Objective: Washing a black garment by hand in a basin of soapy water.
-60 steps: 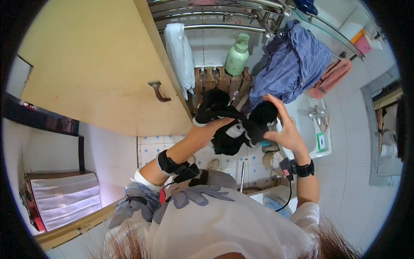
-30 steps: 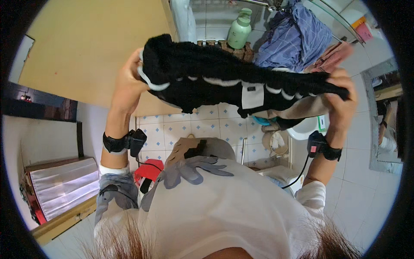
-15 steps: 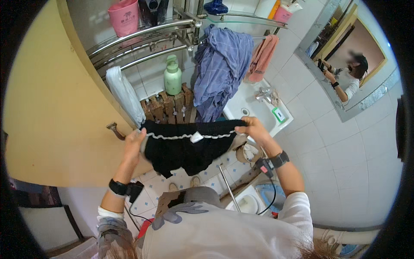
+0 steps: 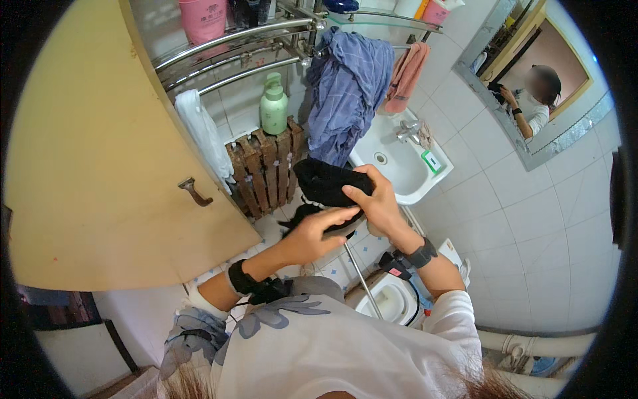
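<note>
Bunched together in front of me are black shorts [image 4: 325, 183], with a bit of white trim showing along one fold. My right hand [image 4: 381, 203] grips the bundle at its right side, thumb on top. Just below the folded cloth, my left hand [image 4: 312, 239] has its fingers stretched to the right and the thumb apart. Its fingertips come close to the cloth by my right hand; whether they touch it is unclear. Part of the shorts hangs dark behind my left fingers.
A yellow door [image 4: 86, 166] with a metal handle [image 4: 195, 191] stands at left. Ahead are a wooden slatted stand [image 4: 266, 163] with a green pump bottle [image 4: 273, 106], a hanging blue cloth [image 4: 349, 86] and a white sink [image 4: 405, 176]. A toilet [image 4: 392, 299] is below right.
The shorts were spread wide between both hands; now they are gathered at my right hand. My left hand has let go of its end and moved right, beneath the bundle.
</note>
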Tool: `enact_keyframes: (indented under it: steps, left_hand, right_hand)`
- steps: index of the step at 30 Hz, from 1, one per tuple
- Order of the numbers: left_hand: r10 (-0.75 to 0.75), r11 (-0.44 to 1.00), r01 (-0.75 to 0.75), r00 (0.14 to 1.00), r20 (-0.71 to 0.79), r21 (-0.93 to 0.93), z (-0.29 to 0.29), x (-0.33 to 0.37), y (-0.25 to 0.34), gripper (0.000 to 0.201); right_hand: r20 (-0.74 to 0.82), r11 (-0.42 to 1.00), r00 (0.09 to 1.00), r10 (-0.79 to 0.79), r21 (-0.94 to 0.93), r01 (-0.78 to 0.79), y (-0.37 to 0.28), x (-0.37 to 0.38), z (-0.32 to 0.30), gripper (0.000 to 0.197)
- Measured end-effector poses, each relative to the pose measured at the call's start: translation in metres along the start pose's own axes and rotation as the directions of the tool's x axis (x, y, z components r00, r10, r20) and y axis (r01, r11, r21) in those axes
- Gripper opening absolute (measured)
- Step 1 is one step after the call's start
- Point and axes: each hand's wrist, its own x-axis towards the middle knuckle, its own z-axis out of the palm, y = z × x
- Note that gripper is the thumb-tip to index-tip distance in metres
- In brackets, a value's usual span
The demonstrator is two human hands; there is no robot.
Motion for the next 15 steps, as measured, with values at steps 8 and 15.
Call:
enact_keyframes:
  steps: [8,15]
  left_hand:
    - [0.146,0.977,-0.191,0.921,-0.362,-0.093,-0.038,0.044,-0.017,0.044]
    - [-0.266,0.604,0.147,0.964,-0.025,-0.783,0.004,0.164,0.002,0.034]
  right_hand:
    - [-0.053,0.925,0.924,-0.378,-0.067,0.375,-0.089,0.008,-0.054,0.042]
    - [-0.278,0.930,0.887,-0.369,-0.113,0.351,-0.018,0.029,-0.165,0.077]
